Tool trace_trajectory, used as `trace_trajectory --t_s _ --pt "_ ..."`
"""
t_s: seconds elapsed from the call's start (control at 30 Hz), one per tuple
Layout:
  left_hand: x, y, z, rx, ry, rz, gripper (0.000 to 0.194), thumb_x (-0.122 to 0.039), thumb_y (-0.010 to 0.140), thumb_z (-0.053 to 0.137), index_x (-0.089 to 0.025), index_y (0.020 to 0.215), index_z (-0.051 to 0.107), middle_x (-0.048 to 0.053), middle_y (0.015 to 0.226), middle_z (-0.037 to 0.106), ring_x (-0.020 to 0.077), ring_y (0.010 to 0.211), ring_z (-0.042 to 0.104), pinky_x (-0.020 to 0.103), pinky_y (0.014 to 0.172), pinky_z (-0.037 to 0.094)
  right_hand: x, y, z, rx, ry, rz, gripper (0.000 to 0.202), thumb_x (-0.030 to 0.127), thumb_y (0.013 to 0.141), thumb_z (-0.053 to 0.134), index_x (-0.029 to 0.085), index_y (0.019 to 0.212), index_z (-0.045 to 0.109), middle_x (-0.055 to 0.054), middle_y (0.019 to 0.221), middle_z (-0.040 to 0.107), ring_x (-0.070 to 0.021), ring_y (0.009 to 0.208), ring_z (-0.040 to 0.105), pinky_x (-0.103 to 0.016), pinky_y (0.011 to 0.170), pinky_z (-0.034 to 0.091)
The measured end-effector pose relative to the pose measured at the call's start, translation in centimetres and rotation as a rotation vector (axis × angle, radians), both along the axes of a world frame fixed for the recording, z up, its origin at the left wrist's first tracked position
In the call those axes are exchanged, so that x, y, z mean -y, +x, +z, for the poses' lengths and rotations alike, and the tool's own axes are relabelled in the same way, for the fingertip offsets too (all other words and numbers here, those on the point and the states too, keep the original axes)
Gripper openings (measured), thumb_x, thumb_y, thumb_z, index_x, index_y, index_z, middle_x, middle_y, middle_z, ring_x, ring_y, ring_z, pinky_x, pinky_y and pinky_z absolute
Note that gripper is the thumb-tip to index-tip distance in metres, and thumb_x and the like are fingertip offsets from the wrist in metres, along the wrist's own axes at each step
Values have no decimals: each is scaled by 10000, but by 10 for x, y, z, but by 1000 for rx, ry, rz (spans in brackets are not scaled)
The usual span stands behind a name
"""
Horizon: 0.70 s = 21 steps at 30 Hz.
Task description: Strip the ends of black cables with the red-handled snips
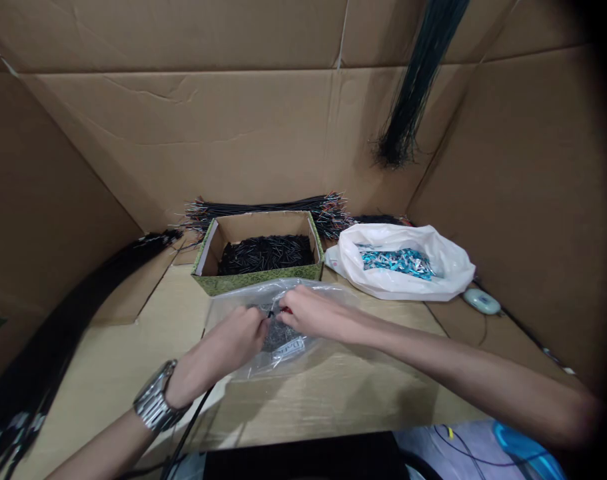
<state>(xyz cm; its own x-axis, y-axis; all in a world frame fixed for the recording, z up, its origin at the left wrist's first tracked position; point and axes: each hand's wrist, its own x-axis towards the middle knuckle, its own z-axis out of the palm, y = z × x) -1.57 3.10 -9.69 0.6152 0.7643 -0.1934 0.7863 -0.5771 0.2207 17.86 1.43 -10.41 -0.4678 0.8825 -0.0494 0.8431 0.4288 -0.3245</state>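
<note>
My left hand [240, 335], with a metal watch [159, 398] on its wrist, is closed around a black cable [196, 421] that runs down toward the table's front edge. My right hand [306, 312] meets it from the right, fingers pinched near a small red thing [286, 310] and the dark cable end between the hands. What exactly the right fingertips grip is too small to tell. Under both hands lies a clear plastic bag [258, 363] of small thin metallic pieces with a white label [288, 349].
Behind the bag stands a green-edged box [258, 275] of short black pieces. A white bag [408, 290] of blue and silver pieces lies right of it. Black cable bundles lie behind [278, 205] and left [63, 320]; dark wires [416, 87] hang upper right. Cardboard walls surround the table.
</note>
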Motion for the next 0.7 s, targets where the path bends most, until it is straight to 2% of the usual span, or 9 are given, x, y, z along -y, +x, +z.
trace_trajectory --t_s 0.13,0.3,0.5,0.7 --pt "-5 2 3 61 -16 54 376 -240 999 362 -170 794 670 68 641 678 196 597 599 290 588 366 1 1 3 -7 45 -43 239 199 969 520 116 907 735 -116 784 730 -187 668 632 -292 570 314" --pt "0 7 9 118 -45 76 372 -278 1013 359 -184 804 652 61 654 675 204 621 597 299 617 363 0 13 11 -54 44 -41 309 350 1013 500 167 939 738 -99 852 752 -198 772 658 -274 602 336" --pt "3 14 14 149 -94 78 361 -279 1000 385 -195 749 631 50 602 655 215 607 603 309 613 354 5 14 16 0 29 -37 234 213 972 527 131 984 746 -128 817 740 -215 727 652 -296 602 314" --pt "3 10 14 189 -190 97 363 -287 995 359 -193 832 668 16 565 672 202 557 626 281 578 407 11 26 19 -45 6 -112 277 365 954 579 151 884 740 -86 762 698 -177 652 602 -276 544 277"
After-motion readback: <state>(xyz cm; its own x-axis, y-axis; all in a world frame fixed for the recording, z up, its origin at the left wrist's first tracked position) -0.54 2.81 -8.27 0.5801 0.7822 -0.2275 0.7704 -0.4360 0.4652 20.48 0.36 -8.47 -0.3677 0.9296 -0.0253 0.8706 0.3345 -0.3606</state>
